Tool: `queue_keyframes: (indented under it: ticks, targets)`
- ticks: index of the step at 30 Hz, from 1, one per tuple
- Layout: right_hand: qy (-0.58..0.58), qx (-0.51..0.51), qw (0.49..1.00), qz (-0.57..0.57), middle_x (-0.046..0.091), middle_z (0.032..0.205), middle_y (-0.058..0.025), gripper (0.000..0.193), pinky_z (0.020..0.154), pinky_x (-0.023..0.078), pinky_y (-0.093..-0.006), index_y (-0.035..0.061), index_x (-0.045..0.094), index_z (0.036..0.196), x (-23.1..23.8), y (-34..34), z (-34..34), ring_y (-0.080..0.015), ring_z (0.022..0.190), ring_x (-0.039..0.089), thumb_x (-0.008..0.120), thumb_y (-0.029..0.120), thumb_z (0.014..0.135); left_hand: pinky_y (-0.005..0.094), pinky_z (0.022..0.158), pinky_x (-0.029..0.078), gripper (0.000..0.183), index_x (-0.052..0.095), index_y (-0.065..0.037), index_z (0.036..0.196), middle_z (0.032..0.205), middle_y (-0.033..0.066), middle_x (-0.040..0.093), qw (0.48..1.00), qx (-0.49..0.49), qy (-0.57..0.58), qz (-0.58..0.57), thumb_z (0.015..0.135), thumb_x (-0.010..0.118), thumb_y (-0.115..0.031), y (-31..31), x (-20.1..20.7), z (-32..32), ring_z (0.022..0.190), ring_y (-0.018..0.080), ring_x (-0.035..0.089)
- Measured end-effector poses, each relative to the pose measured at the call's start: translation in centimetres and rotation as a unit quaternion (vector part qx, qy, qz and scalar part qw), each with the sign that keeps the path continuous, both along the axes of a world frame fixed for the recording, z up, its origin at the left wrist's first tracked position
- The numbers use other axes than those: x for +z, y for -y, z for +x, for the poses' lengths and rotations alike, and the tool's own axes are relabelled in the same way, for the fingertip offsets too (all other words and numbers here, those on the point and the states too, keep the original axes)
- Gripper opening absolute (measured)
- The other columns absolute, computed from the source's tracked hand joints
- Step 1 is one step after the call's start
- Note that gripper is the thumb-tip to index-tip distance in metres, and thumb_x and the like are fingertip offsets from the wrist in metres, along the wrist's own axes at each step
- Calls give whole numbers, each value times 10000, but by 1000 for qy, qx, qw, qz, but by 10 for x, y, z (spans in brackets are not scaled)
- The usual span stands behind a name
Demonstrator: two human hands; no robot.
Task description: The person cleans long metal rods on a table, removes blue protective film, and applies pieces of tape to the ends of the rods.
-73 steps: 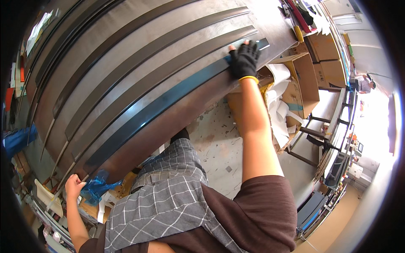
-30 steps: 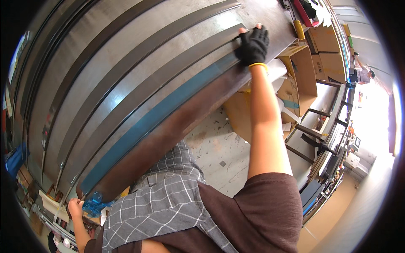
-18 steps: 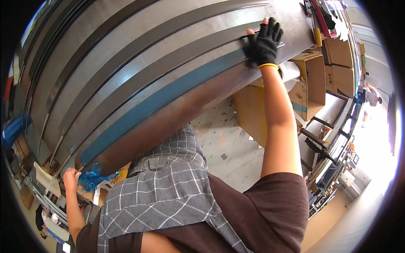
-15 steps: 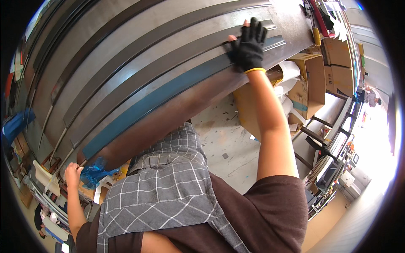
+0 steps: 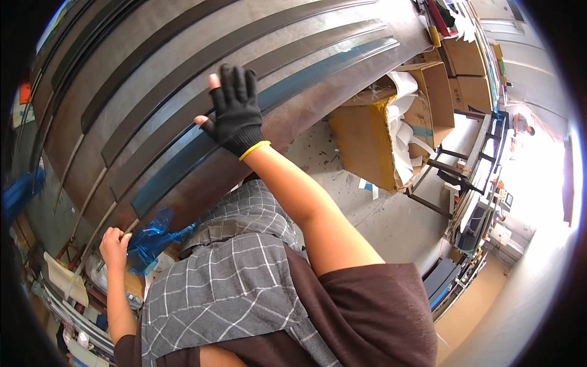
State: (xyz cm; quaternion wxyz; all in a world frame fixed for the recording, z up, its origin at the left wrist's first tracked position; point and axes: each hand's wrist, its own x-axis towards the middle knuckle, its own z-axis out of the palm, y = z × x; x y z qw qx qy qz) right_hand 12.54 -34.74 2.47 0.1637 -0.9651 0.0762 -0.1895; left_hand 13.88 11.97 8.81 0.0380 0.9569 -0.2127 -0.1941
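Note:
Several long dark strips lie side by side on a brown metal-topped table. My right hand (image 5: pixel 235 110), in a black glove that leaves the thumb and one fingertip bare, lies open with its fingers stretched over the two nearest strips. Under its heel runs the nearest one, a bluish strip (image 5: pixel 174 171); its fingers reach over a dark grey strip (image 5: pixel 147 156). At the left end of the bluish strip, my bare left hand (image 5: pixel 114 246) is closed around a thin rod (image 5: pixel 132 226) that sticks out past the table edge. Its palm side is hidden.
Similar rods (image 5: pixel 92 192) jut out from the other strips at the left edge. Crumpled blue film (image 5: pixel 153 238) hangs beside my left hand. A cardboard box (image 5: pixel 367 144) with white paper stands right of the table, near a dark metal rack (image 5: pixel 437 186).
My right hand has slid left along the strips, from near their right end to about the middle. My left hand stays at the rod, and the view has shifted slightly.

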Motion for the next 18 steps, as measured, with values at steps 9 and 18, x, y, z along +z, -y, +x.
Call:
queue_keyframes:
  ticks: [9, 18]
  targets:
    - [23, -188, 982, 0, 255, 1527, -277, 934, 1170, 84, -559, -6, 324, 1452, -11, 146, -10, -456, 1435, 179, 599, 607, 803, 455, 659, 448, 266, 549, -35, 730, 784, 123, 554, 999, 11, -25, 46, 717, 764, -191, -4, 0, 1, 755, 356, 574]
    - [-2, -242, 970, -21, 285, 1522, -259, 875, 1181, 102, -502, 2, 334, 1451, -5, 318, -17, -435, 1433, 200, 545, 602, 851, 463, 655, 456, 253, 576, -17, 710, 776, 146, 580, 989, 24, -72, 126, 650, 790, -139, -13, 14, 7, 739, 370, 589]
